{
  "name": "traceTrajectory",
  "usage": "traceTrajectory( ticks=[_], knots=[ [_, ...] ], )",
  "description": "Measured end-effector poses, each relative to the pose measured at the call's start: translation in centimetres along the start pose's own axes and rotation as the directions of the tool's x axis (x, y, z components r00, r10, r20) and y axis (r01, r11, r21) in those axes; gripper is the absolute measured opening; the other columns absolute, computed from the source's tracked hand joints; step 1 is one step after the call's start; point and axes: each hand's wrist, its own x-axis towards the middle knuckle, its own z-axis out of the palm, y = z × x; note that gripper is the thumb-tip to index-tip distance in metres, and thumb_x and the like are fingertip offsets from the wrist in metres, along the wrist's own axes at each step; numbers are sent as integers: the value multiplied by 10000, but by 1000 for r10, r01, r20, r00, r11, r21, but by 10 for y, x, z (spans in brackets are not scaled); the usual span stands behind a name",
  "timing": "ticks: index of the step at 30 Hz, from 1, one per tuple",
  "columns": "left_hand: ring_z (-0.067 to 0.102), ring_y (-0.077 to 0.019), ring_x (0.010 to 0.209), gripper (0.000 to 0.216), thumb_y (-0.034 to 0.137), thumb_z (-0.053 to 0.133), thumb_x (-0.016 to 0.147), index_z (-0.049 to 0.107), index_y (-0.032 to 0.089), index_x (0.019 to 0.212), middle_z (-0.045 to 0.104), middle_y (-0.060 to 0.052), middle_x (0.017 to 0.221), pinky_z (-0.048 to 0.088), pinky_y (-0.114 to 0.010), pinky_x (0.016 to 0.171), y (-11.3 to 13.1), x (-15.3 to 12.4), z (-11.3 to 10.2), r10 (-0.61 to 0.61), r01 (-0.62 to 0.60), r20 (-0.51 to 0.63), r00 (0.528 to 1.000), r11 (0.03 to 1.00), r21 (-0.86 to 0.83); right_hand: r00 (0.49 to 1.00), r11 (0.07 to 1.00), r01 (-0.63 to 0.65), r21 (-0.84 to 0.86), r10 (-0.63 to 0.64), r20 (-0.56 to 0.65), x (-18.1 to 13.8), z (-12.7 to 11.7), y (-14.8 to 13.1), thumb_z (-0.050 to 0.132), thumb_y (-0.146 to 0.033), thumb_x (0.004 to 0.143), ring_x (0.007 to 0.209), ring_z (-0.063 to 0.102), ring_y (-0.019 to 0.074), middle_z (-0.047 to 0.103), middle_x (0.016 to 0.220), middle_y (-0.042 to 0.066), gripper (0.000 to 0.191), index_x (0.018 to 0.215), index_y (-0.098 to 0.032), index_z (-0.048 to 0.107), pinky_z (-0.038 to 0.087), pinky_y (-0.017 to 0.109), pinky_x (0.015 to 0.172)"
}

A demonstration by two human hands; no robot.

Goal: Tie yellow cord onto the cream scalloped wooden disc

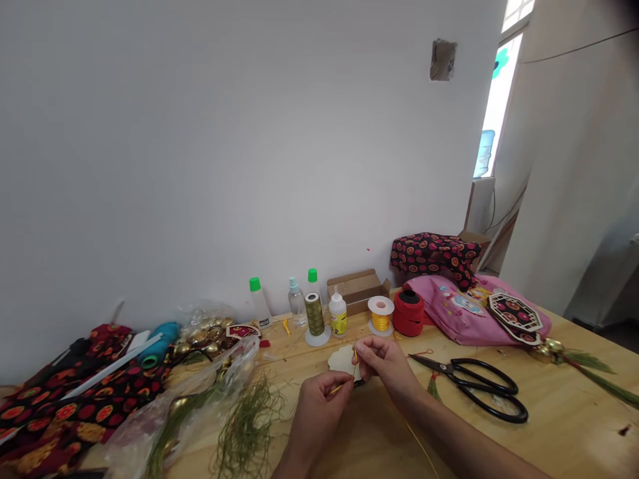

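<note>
My left hand is closed in a pinch on a thin yellow cord low in the middle of the wooden table. My right hand is closed too, pinching the same cord where it meets a small pale scalloped wooden piece. The cord trails back toward me along the right forearm. Both hands hover just above the tabletop, nearly touching each other.
Black scissors lie right of my hands. Behind stand a gold thread spool, a yellow cord spool, a red spool, glue bottles and a cardboard box. Patterned fabric, green tassel threads and a pink bag flank them.
</note>
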Motion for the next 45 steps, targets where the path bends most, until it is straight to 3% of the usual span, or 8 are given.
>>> traceTrajectory(
  ticks=[16,20,23,25,27,29,31,45],
  knots=[
    [561,-159,631,206,299,504,672,616,131,708,638,-34,668,426,-220,569,-2,1,-4,-79,79,-5,997,997,21,998,995,-2,-98,-4,-57,-5,3,-6,558,-373,653,383,419,48,520,463,-28,256,592,-124,547,328,173,407],
    [564,-163,651,186,273,489,683,615,136,687,640,-37,677,427,-220,593,-1,0,-4,-93,93,7,996,995,27,988,981,27,-193,-56,-147,-4,-3,-4,562,-361,648,478,476,81,580,629,14,231,706,-137,554,370,192,439],
    [571,-166,672,172,256,492,680,615,137,676,645,-39,688,430,-220,615,-3,0,-4,-121,121,12,993,992,23,949,923,111,-368,-209,-237,-5,-9,-6,507,-329,704,662,524,133,581,839,58,222,848,-163,540,423,235,545],
    [571,-166,666,167,252,496,677,617,137,667,645,-38,681,431,-220,612,-4,0,-4,-135,135,-1,991,990,37,922,820,206,-534,-346,-175,-8,-9,-8,469,-291,737,782,515,158,561,920,66,203,898,-185,533,425,278,653],
    [569,-166,663,171,251,495,678,623,138,681,644,-35,676,430,-220,606,-4,0,-4,-129,129,-1,992,991,43,907,673,332,-661,-420,29,-10,-7,-6,484,-259,729,874,483,174,555,941,61,203,915,-200,540,395,310,750],
    [565,-160,650,179,243,489,682,631,139,715,641,-29,666,427,-213,584,-4,0,-4,-116,116,18,993,993,36,887,541,433,-720,-399,234,-11,-5,-2,524,-240,698,902,462,181,562,928,58,213,906,-207,561,377,317,777],
    [559,-152,629,189,233,483,685,635,141,750,638,-23,653,419,-205,557,-3,0,-4,-108,107,31,994,994,29,889,469,448,-762,-330,319,-9,-5,3,555,-237,674,871,466,181,572,898,55,198,866,-208,589,386,310,748],
    [566,-162,669,190,290,504,682,627,148,704,647,-32,698,432,-217,604,-2,1,-8,-43,43,-4,999,999,24,932,455,361,-814,-203,300,-8,-7,9,496,-180,726,701,482,136,577,704,7,88,688,-192,574,352,240,615]
  ],
)
